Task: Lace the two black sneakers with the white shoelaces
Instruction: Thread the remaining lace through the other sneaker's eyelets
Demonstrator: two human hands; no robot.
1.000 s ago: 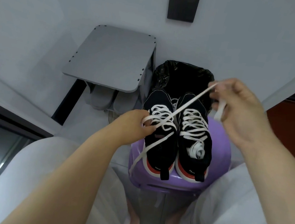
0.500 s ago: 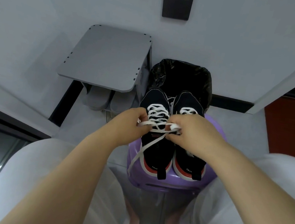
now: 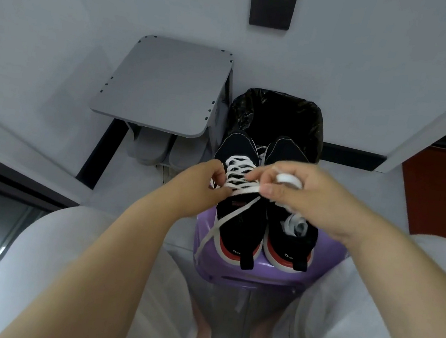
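Two black sneakers with red and white soles stand side by side on a purple stool (image 3: pixel 252 280), heels toward me. The left sneaker (image 3: pixel 236 225) has a white shoelace (image 3: pixel 240 172) crossed through its eyelets. My left hand (image 3: pixel 200 180) pinches that lace at the shoe's left side. My right hand (image 3: pixel 301 194) pinches the other end over the tongue, with a loop of lace wrapped over its fingers. One loose end (image 3: pixel 214 229) trails down over the stool's left edge. The right sneaker (image 3: pixel 289 235) is partly hidden by my right hand; a bunched white lace lies in its opening.
A bin lined with a black bag (image 3: pixel 278 116) stands just behind the stool. A grey side table (image 3: pixel 164 86) with grey slippers (image 3: pixel 152 146) under it is at the back left. My knees in white trousers flank the stool; my bare feet are beneath it.
My right hand came down from its raised pull at the upper right to the left sneaker's tongue, then lifted slightly, now with a loop of lace over its fingers. My left hand stayed put.
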